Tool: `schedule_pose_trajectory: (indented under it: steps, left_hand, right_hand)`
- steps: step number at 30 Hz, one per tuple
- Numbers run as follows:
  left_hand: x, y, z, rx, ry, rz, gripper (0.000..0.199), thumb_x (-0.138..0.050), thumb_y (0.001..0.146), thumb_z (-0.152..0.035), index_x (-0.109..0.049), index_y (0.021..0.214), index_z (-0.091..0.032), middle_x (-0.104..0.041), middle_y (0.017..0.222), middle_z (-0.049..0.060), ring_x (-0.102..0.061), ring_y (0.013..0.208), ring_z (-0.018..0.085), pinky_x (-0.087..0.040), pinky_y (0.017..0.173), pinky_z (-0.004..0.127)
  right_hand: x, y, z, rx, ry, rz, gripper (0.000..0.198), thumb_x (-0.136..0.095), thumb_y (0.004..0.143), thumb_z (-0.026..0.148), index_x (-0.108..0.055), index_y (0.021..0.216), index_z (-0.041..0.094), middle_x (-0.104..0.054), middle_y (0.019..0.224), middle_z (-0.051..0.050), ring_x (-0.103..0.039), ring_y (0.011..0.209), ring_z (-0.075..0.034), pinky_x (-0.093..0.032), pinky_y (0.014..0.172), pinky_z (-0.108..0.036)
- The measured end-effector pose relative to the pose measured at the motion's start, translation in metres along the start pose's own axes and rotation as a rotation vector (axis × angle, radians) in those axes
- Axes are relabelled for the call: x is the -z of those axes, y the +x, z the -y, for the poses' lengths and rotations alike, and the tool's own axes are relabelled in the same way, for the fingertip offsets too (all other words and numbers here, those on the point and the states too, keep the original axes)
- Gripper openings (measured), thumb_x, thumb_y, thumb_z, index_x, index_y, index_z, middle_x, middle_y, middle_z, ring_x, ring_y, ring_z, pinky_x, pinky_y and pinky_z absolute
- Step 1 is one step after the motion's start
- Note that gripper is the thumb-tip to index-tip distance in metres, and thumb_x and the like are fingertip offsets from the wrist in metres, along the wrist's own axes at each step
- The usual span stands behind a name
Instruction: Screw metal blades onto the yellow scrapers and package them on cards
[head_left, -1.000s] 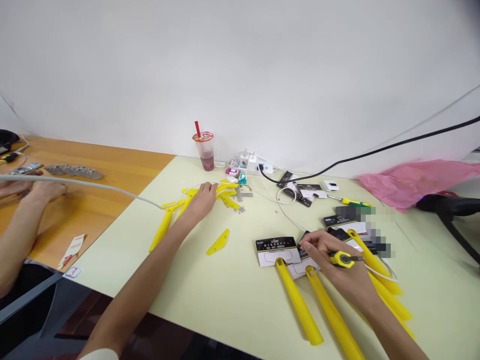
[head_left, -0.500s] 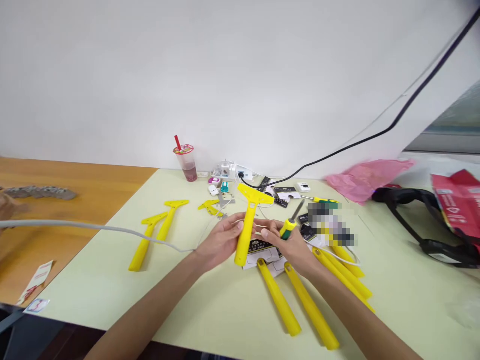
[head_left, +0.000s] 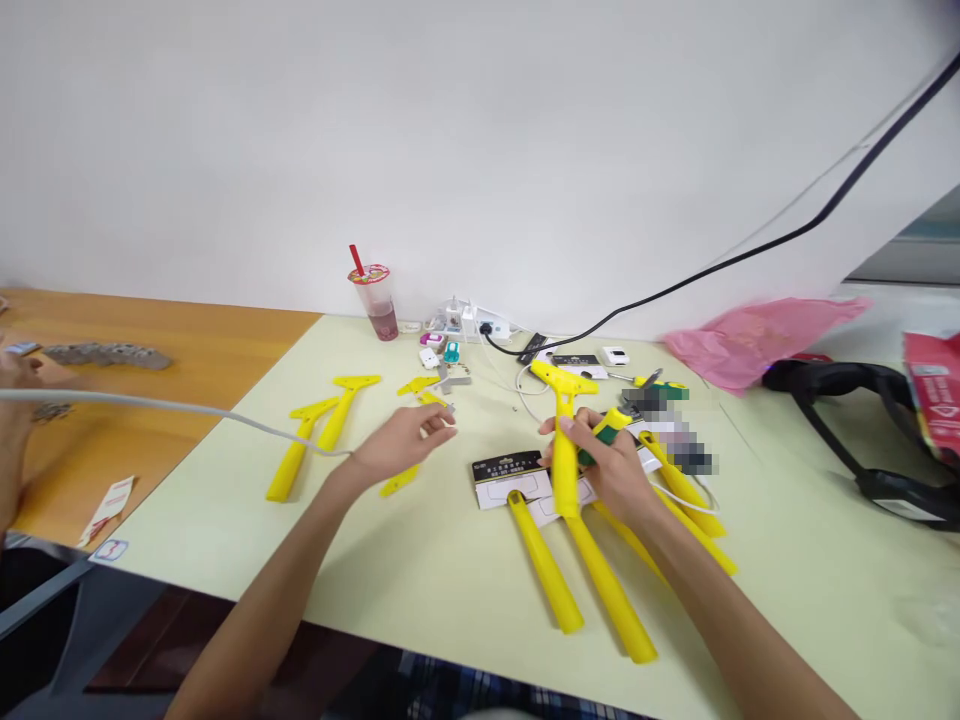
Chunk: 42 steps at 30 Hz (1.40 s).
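My right hand (head_left: pixel 611 465) is closed around a yellow T-shaped scraper (head_left: pixel 565 480), held upright with its wide head up. A yellow-and-green screwdriver (head_left: pixel 613 425) is tucked in the same hand, its shaft pointing up and away. My left hand (head_left: pixel 405 440) hovers over the table's middle left, fingers loosely bent and apart, with nothing seen in them. Partly beneath it lies a yellow flat piece (head_left: pixel 400 482). Just beyond are a smaller yellow scraper part (head_left: pixel 418 385) and grey metal bits (head_left: pixel 454 378). Two yellow scrapers (head_left: pixel 291 465) lie left of that hand.
Several yellow handles (head_left: pixel 546 565) and black-and-white cards (head_left: pixel 510 480) lie at front right. A drink cup (head_left: pixel 381 310) and a power strip (head_left: pixel 491 327) stand by the wall. A grey cable crosses my left wrist. Another person's hand (head_left: pixel 19 375) is at far left.
My left hand has let go of the scraper and moved left. My right hand now holds the scraper along with the screwdriver, a little further right. The camera view has shifted slightly.
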<state>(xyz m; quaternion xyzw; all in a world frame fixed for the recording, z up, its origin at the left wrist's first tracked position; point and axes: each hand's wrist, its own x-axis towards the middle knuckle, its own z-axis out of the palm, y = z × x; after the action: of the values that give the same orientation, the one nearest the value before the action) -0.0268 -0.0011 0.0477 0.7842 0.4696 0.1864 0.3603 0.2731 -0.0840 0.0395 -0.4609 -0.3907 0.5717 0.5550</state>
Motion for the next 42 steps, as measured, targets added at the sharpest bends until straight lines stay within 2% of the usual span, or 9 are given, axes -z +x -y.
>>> schedule_pose_trajectory:
  steps: [3, 6, 12, 16, 20, 25, 29, 37, 42]
  left_hand:
    - [0.021, -0.001, 0.028, 0.124, 0.251, 0.057, 0.043, -0.076, 0.083, -0.064, -0.071, 0.099, -0.024, -0.079, 0.104, 0.009, -0.074, 0.097, 0.030, -0.056, 0.083, 0.039]
    - [0.030, -0.004, 0.043, 0.218, 0.327, 0.121, 0.054, -0.085, 0.070, -0.066, -0.070, 0.100, -0.024, -0.077, 0.106, 0.008, -0.073, 0.094, 0.029, -0.053, 0.076, 0.035]
    - [0.021, -0.003, 0.048, 0.221, 0.244, 0.137, 0.040, -0.081, 0.074, -0.062, -0.073, 0.083, -0.024, -0.076, 0.090, 0.006, -0.072, 0.084, 0.026, -0.053, 0.068, 0.033]
    - [0.016, -0.001, 0.048, 0.188, 0.188, 0.105, 0.040, -0.081, 0.075, -0.060, -0.075, 0.091, -0.024, -0.078, 0.096, 0.007, -0.073, 0.091, 0.027, -0.058, 0.077, 0.035]
    - [0.023, -0.006, 0.052, 0.196, 0.220, 0.067, 0.049, -0.087, 0.068, -0.060, -0.075, 0.098, -0.024, -0.078, 0.104, 0.007, -0.073, 0.099, 0.028, -0.059, 0.083, 0.036]
    - [0.031, -0.017, 0.055, 0.245, 0.260, 0.101, 0.041, -0.084, 0.071, -0.058, -0.076, 0.094, -0.025, -0.078, 0.107, 0.008, -0.074, 0.102, 0.030, -0.058, 0.080, 0.036]
    - [0.028, -0.019, 0.038, 0.247, 0.166, 0.101, 0.039, -0.085, 0.073, -0.055, -0.071, 0.090, -0.023, -0.078, 0.098, 0.007, -0.074, 0.094, 0.028, -0.058, 0.079, 0.037]
    - [-0.005, 0.008, -0.041, -0.046, -0.363, -0.132, 0.052, -0.094, 0.073, -0.060, -0.078, 0.099, -0.017, -0.081, 0.100, 0.009, -0.076, 0.095, 0.026, -0.061, 0.091, 0.040]
    - [-0.035, 0.030, -0.051, -0.106, -0.457, -0.131, 0.050, -0.094, 0.074, -0.059, -0.086, 0.098, -0.017, -0.084, 0.101, 0.011, -0.077, 0.095, 0.027, -0.061, 0.086, 0.038]
  right_hand:
    - [0.008, -0.004, -0.002, -0.083, 0.049, 0.024, 0.054, -0.090, 0.084, 0.060, -0.050, 0.076, 0.025, -0.077, 0.091, -0.003, -0.062, 0.055, -0.015, -0.058, 0.050, -0.033]
    - [0.007, -0.008, -0.007, -0.160, 0.069, 0.079, 0.057, -0.090, 0.083, 0.060, -0.046, 0.077, 0.025, -0.075, 0.086, 0.000, -0.055, 0.050, -0.013, -0.051, 0.039, -0.030]
    - [-0.004, -0.016, -0.017, -0.222, -0.061, 0.104, 0.053, -0.086, 0.084, 0.070, -0.059, 0.084, 0.024, -0.070, 0.073, -0.001, -0.057, 0.053, -0.015, -0.052, 0.042, -0.029]
    - [-0.008, -0.021, -0.027, -0.202, -0.106, 0.181, 0.051, -0.076, 0.091, 0.074, -0.066, 0.091, 0.024, -0.069, 0.068, -0.001, -0.064, 0.053, -0.019, -0.058, 0.047, -0.034]
    - [-0.015, -0.024, -0.033, -0.169, -0.062, 0.169, 0.054, -0.085, 0.085, 0.069, -0.053, 0.086, 0.026, -0.077, 0.086, -0.003, -0.067, 0.059, -0.019, -0.061, 0.048, -0.035]
    - [-0.021, -0.024, -0.037, -0.158, -0.041, 0.116, 0.062, -0.092, 0.080, 0.064, -0.043, 0.082, 0.027, -0.081, 0.101, -0.004, -0.065, 0.057, -0.016, -0.057, 0.044, -0.032]
    - [-0.020, -0.023, -0.038, -0.162, -0.050, 0.105, 0.062, -0.093, 0.078, 0.063, -0.043, 0.081, 0.026, -0.081, 0.097, -0.004, -0.063, 0.052, -0.015, -0.050, 0.040, -0.030]
    - [-0.018, -0.020, -0.042, -0.120, -0.065, 0.171, 0.061, -0.091, 0.078, 0.067, -0.046, 0.087, 0.026, -0.083, 0.100, -0.005, -0.065, 0.053, -0.015, -0.051, 0.038, -0.029]
    - [-0.017, -0.021, -0.038, -0.146, -0.065, 0.229, 0.064, -0.091, 0.077, 0.067, -0.043, 0.090, 0.027, -0.083, 0.097, -0.004, -0.063, 0.050, -0.014, -0.050, 0.038, -0.028]
